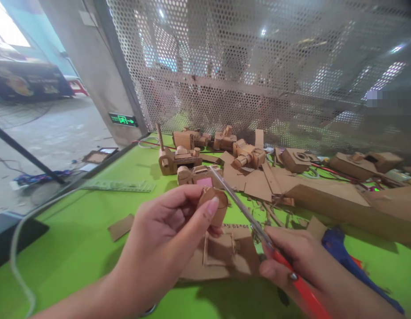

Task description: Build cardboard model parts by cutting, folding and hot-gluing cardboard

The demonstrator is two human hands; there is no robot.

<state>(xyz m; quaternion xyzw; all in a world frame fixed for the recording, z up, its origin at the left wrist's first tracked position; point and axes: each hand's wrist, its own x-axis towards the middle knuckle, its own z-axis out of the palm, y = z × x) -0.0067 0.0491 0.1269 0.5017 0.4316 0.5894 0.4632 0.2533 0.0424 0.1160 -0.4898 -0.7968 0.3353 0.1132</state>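
Hands apart from each other, both occupied. Left hand (168, 232), centre of frame: thumb and fingers pinched on a small cardboard piece (220, 217) with a rounded top, held above the worktop (75, 243). Right hand (308, 254), lower right: closed round the red-handled scissors (238, 201), blades pointing to upper left, tip just beyond the piece; whether blade touches cardboard — cannot tell.

Beneath the hands, lower centre: a cardboard sheet (248, 263) bearing a raised square outline and some printed characters. A loose cardboard scrap (121, 227) lies left of the left hand. Blue-handled tool (334, 243) at lower right, partly hidden by the right forearm.

Mid-frame, beyond the hands: a row of cardboard models — the leftmost model (163, 161) carries an upright stick. Translucent ruler (120, 186) left of these. Behind, a perforated metal panel (205, 84).
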